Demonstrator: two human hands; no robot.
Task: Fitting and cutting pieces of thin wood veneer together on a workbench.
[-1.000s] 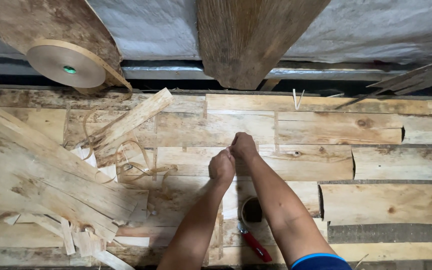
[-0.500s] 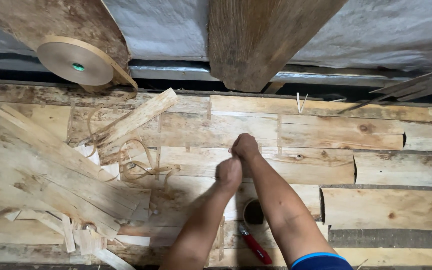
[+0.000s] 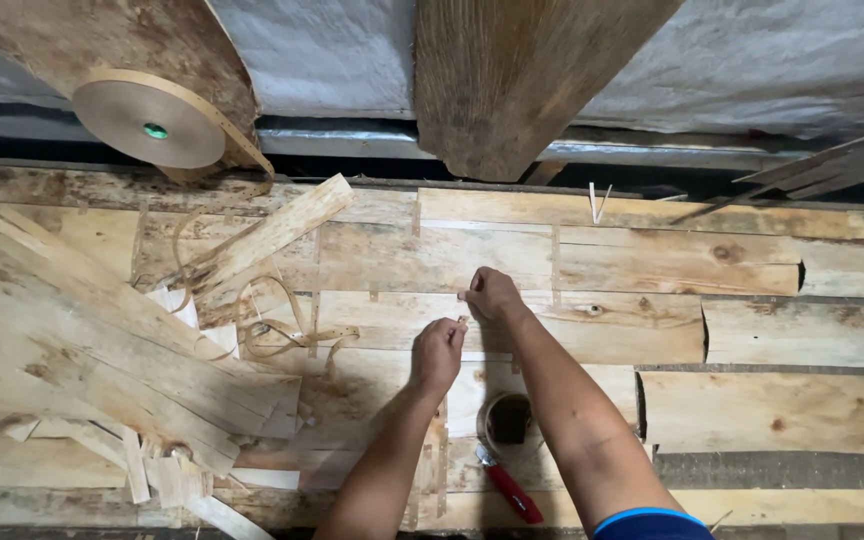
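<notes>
My left hand (image 3: 439, 355) and my right hand (image 3: 493, 294) are close together over the middle of pale veneer sheets (image 3: 432, 255) laid edge to edge on the bench. Between their fingertips is a short strip of brown paper tape (image 3: 462, 320). The left hand's fingertips pinch its near end. The right hand's curled fingers hold the far end down on the veneer at a seam. Both forearms reach in from the bottom edge.
A roll of brown paper tape (image 3: 147, 120) hangs at the upper left, with loose tape curls (image 3: 272, 330) below it. Several veneer offcuts (image 3: 102, 350) are piled at the left. A red-handled knife (image 3: 507, 490) and a small round pot (image 3: 509, 418) lie between my arms. A thick plank (image 3: 522, 80) leans at the back.
My left hand has drawn a little down and to the left, away from my right hand, opening a small gap between them. The right hand has stayed in place.
</notes>
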